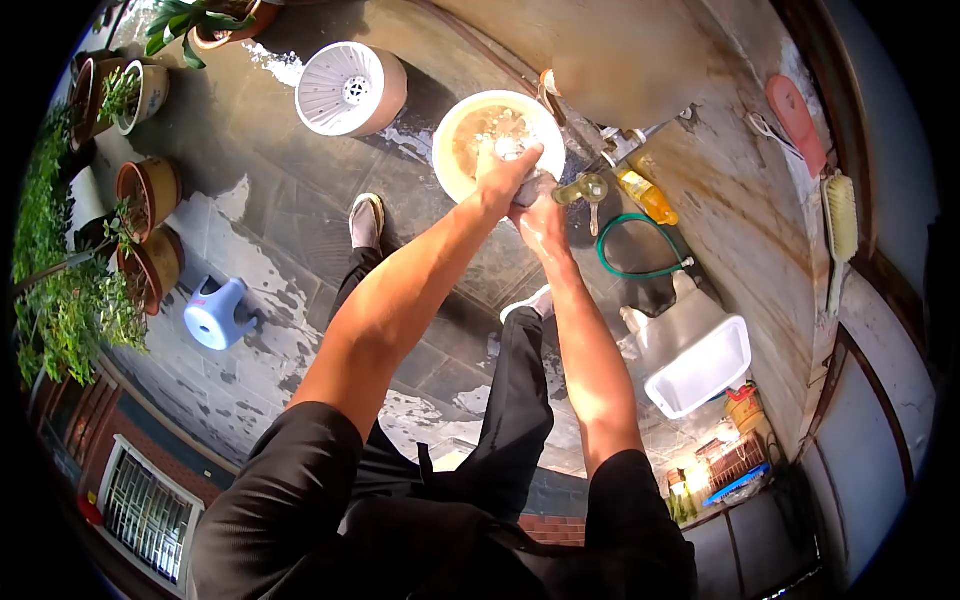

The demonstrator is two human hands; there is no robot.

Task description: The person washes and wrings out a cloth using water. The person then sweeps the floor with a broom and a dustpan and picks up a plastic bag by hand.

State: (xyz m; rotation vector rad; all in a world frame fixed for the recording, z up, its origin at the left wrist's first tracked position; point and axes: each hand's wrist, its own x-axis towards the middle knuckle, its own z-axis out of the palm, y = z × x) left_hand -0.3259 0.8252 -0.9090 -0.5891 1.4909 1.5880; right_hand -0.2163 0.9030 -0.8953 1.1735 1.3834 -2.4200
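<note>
Both hands meet over a round cream basin (449, 150) with cloudy, sunlit water in it. My left hand (503, 176) has its fingers closed, and its fingertips are lost in the glare. Pressed against it, my right hand (541, 216) looks wet and is closed as well. Between the two palms shows a small wet greyish thing (535, 187), mostly covered by the fingers, and its kind cannot be told. Just right of my right hand is a greenish see-through object (582, 189), beside the basin's edge.
A white ribbed bucket (350, 88) stands left of the basin. To the right are a metal tap (622, 147), a yellow bottle (650, 196), a green hose (602, 250) and a white sink (700, 366). A blue stool (214, 314) and potted plants (150, 193) are further left.
</note>
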